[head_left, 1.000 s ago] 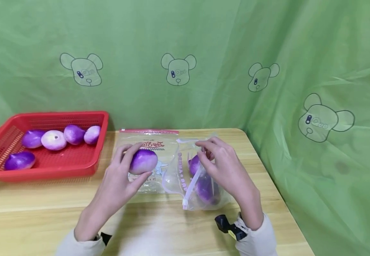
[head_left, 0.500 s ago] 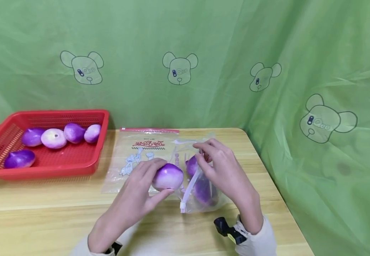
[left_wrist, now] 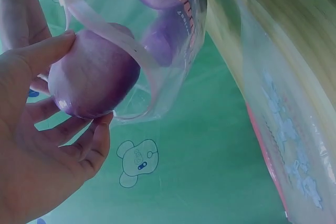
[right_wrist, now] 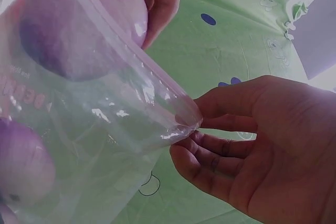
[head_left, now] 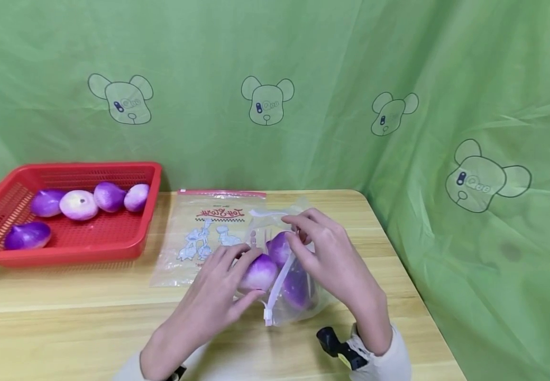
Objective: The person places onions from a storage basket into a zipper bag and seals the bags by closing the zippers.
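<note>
My left hand [head_left: 210,296] grips a purple-and-white onion [head_left: 259,273] between thumb and fingers, at the mouth of a clear zip bag [head_left: 320,309]. In the left wrist view, the held onion [left_wrist: 94,77] is partly behind the bag's zip strip [left_wrist: 121,38]. My right hand [head_left: 334,259] pinches the bag's rim, and the right wrist view shows its fingertips on the corner of the clear plastic [right_wrist: 131,124]. Two more onions lie inside the bag, an upper onion [head_left: 278,247] and a lower onion [head_left: 298,288]. A white slider [head_left: 268,316] sits at the strip's near end.
A red basket [head_left: 89,256] with several onions stands at the left. Between it and my hands lies a flat clear bag [head_left: 175,254] with a pink zip strip [head_left: 222,193] and printed figures. A green curtain [head_left: 199,132] hangs behind and right of the wooden table [head_left: 65,323].
My left hand has carried the onion rightward and toward me, from above the flat bag to the mouth of the other bag. My right hand keeps its pinch on the rim, nearly unmoved.
</note>
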`<state>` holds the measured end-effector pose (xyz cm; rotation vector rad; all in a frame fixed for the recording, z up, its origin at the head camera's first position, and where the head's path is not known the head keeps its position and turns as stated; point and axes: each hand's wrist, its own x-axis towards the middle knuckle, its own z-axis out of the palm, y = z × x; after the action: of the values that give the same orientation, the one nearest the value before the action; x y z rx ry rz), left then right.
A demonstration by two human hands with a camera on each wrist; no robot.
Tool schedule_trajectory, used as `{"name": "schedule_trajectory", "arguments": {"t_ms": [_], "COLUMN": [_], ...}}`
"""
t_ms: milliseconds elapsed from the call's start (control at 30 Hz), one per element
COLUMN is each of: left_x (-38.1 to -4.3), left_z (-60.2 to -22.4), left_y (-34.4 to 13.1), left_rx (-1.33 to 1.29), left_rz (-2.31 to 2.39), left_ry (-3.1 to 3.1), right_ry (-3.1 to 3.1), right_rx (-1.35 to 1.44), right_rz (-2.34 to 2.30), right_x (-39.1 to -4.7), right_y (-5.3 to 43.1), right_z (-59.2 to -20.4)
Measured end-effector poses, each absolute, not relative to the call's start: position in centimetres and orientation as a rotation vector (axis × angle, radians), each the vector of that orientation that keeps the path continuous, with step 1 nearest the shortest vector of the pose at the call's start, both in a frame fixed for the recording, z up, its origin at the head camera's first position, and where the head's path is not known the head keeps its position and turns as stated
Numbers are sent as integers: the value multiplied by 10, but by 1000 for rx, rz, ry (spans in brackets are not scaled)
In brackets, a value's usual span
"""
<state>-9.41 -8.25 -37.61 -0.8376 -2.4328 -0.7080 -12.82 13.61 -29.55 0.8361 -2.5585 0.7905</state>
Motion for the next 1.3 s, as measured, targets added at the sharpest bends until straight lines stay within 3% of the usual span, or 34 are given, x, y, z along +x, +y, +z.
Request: {"name": "schedule_trajectory", "arguments": {"t_ms": [867, 1300], "left_x": [-100, -114], "left_z": [-382, -341], "left_y": [-97, -53], "left_rx": [-904, -965], "left_rz": [-749, -921], "left_ry": [-2696, -2307], "right_ry": [-2437, -2607], "right_rx": [763, 501], "right_rz": [832, 747], "right_x": [-129, -116], "right_y": [156, 178], "right_z": [-292, -273]}}
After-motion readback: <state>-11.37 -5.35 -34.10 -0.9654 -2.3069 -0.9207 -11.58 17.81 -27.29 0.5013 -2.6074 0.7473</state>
